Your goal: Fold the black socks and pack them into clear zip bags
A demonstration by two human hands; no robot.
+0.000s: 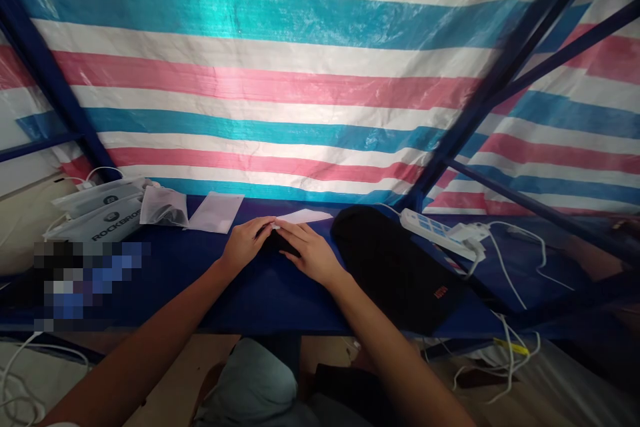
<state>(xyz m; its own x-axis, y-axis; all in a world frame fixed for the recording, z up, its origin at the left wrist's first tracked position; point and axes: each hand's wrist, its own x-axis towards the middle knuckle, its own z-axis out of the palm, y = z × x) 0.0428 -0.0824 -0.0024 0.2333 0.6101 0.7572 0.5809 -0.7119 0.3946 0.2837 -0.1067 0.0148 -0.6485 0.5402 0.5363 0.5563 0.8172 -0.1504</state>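
Note:
My left hand (244, 241) and my right hand (311, 252) meet over the blue tabletop, fingertips almost touching. Both sets of fingers are closed around a small white piece (275, 225), whose kind I cannot make out. Below it, between the palms, shows a dark item (279, 245), mostly covered by the fingers. A flat white sheet or bag (307, 215) lies just behind my right fingers. To the right of my right hand rests a large black cloth bag (395, 260) with a small orange mark.
At the left stand grey ROCKBROS packages (115, 217), a translucent pouch (164, 207) with something dark inside, and a flat white pouch (215, 212). A white power strip (440, 233) with cables lies at the right. Blue frame posts (465, 113) and striped tarpaulin (280, 87) enclose the table.

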